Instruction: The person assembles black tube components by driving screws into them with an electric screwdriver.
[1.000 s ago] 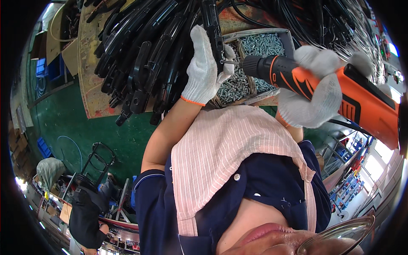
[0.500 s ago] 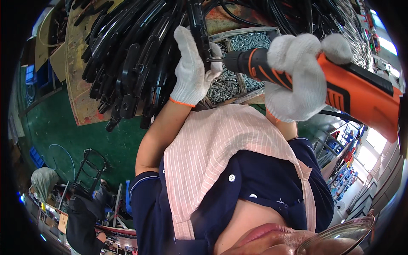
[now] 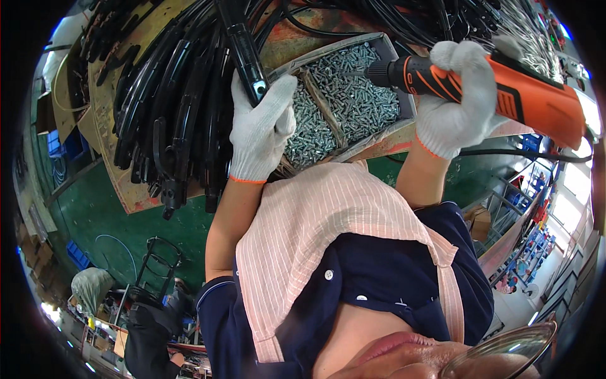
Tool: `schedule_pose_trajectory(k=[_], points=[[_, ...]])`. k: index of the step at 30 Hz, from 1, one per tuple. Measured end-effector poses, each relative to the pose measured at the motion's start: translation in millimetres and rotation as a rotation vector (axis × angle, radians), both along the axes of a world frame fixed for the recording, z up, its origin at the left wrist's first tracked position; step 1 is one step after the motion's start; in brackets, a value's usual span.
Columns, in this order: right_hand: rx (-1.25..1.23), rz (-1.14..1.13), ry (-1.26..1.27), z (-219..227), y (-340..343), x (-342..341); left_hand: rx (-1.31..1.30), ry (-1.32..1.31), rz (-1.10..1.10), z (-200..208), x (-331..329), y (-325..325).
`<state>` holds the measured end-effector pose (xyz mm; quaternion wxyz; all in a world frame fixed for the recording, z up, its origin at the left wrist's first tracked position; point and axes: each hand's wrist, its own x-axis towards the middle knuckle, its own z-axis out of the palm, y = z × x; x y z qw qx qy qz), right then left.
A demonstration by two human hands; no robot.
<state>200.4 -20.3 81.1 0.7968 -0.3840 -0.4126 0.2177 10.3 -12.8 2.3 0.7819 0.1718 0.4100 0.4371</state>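
My left hand [image 3: 260,136], in a white knitted glove with an orange cuff, is closed around the lower end of a long glossy black part [image 3: 242,47]. A small bright spot shows near that end. My right hand [image 3: 464,104], gloved alike, wraps the body of an orange and black power screwdriver [image 3: 536,98]. Its nose points left, and the bit lies over the screws in the larger compartment of a shallow box [image 3: 377,143]. A wooden strip [image 3: 324,108] divides the box, and small silvery screws [image 3: 360,95] fill both sides.
Many similar black parts [image 3: 170,114] lie heaped on the worn table [image 3: 104,136] at left. Black cables [image 3: 398,19] and pale wires [image 3: 527,38] lie at the back. A dark cord [image 3: 505,152] trails under the screwdriver. Another person [image 3: 148,335] is at lower left.
The screwdriver has moved away from the black part and back over the screw box. My left hand has shifted left and down with the part, which now leans more.
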Motion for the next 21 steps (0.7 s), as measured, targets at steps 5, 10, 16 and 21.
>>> schedule_pose_trajectory(k=[5,10,16,21], points=[[-0.029,-0.005,0.015,-30,-1,17,0.021,0.17,0.051,8,8,1],[-0.078,-0.022,0.022,-38,0,16,0.022,0.167,0.034,7,7,1],[-0.104,0.0,0.094,-31,1,12,0.016,0.161,0.032,6,3,2],[-0.05,0.065,0.133,-13,-6,22,0.056,0.22,-0.092,10,7,7]])
